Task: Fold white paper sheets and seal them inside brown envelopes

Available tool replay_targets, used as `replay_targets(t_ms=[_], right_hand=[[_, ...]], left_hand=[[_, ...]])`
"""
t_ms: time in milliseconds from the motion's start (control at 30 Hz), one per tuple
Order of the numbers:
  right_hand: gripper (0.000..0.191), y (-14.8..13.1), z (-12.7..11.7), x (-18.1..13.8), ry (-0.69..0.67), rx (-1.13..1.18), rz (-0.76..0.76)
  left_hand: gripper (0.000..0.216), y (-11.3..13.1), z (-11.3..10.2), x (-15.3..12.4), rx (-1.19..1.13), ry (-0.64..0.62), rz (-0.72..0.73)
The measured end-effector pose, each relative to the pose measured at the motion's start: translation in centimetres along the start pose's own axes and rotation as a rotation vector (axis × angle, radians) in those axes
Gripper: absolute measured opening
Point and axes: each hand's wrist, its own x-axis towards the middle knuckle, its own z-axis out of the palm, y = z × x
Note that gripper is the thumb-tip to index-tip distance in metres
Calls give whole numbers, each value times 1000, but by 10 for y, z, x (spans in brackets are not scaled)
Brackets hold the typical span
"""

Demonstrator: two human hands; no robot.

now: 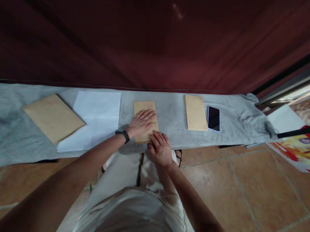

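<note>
A brown paper envelope [144,107] lies flat on the grey cloth in front of me, partly hidden by both hands. My left hand [142,122], with a dark band at its wrist, rests palm down across the envelope's middle, fingers stretched out. At the lower right edge of the same envelope, my right hand [161,148] lies with its fingers extended over the paper. Neither hand appears to grip anything. White paper sheets [98,112] are spread just left of it.
A stack of brown envelopes [54,118] overlaps the white sheets on the left. Further right lie more brown envelopes [195,113] beside a phone [214,119]. Grey cloth [169,114] covers the narrow surface, with a dark red panel [164,48] behind. A colourful box [307,149] stands far right.
</note>
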Motion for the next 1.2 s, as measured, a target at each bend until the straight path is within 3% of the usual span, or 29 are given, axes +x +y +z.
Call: replay_targets(t_ms=[267,767,1033,1200], right_hand=[[61,6,0,-2,35,126,6],[71,13,8,-1,29,87,35],[63,22,4,-1,78,187,120],[60,34,-3,-8,61,203,95]], left_hand=[[59,21,-2,-28,-19,-40,78],[60,40,7,-86,-66,-44,200],[45,51,5,-98,-205,82,113],[40,56,8,-99,-273,172,61]])
